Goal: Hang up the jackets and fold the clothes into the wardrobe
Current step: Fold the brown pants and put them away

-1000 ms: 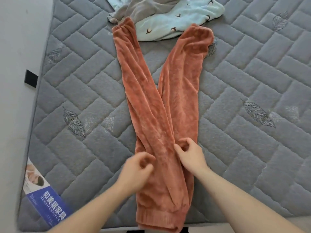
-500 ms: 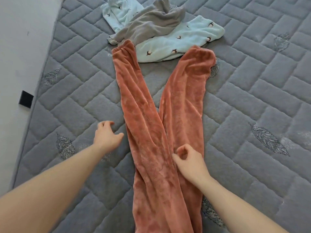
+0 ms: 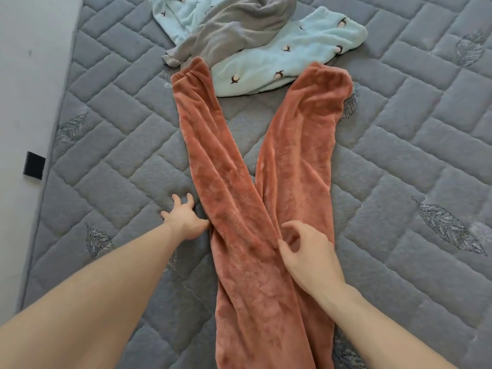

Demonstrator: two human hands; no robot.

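Left fingers: your left hand (image 3: 186, 221) lies spread and relaxed on the mattress (image 3: 119, 166), holding nothing; its thumb side sits just against the outer edge of the left trouser leg.
Right fingers: your right hand (image 3: 308, 258) rests on the rust fleece trousers (image 3: 253, 222) where the two legs part, fingers curled, thumb and forefinger apparently pinching a ridge of pile at the inner seam. How firm that pinch is, you cannot tell from here.
Where the trousers lie: flat on the mattress, straight ahead of you, waist end toward you and running out of view at the bottom edge, cuffs far away.
Long axis: away from you, the legs opening into a V; the left leg slants up and left from your left fingers, the right leg runs nearly straight up from your right fingers.
Nearer hand: the left is beside the left leg's edge, well short of its cuff; the right is already on the cloth.
Likely next: bring one leg over the other, so the left hand needs the edge lying immediately to its right.
Beyond the cuffs: a pale blue printed garment (image 3: 292, 57) with a grey garment (image 3: 239, 30) on top, the blue one touching both cuffs; watch you do not drag it.
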